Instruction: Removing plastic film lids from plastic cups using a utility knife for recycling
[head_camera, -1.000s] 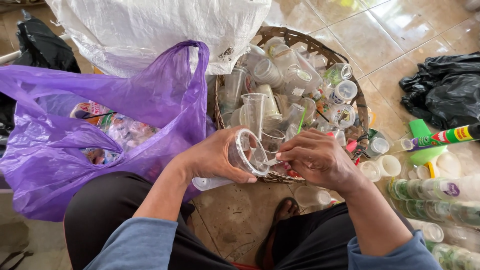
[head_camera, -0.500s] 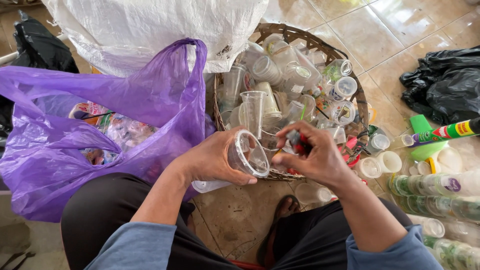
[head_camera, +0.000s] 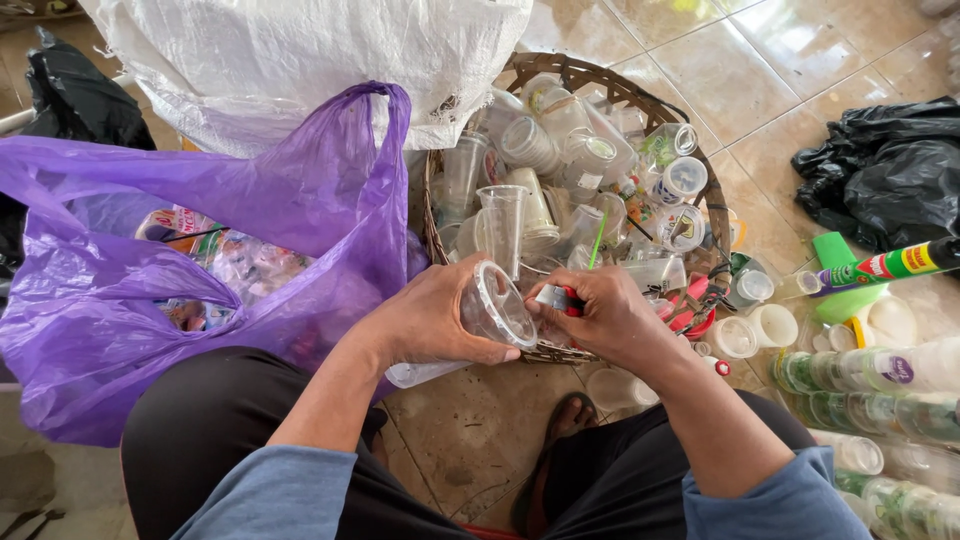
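Head view shows the left hand (head_camera: 425, 325) closed around a clear plastic cup (head_camera: 490, 310) while the right hand (head_camera: 605, 315) grips a small red-handled blade (head_camera: 558, 298) at its rim, with many cups apparently still waiting in the basket (head_camera: 600, 75).

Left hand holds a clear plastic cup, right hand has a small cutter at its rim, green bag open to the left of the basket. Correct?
Not quite: the bag is purple, not green, as the head view shows. The rest holds: the left hand grips the clear plastic cup, the right hand holds a small cutter at its rim, beside the basket.
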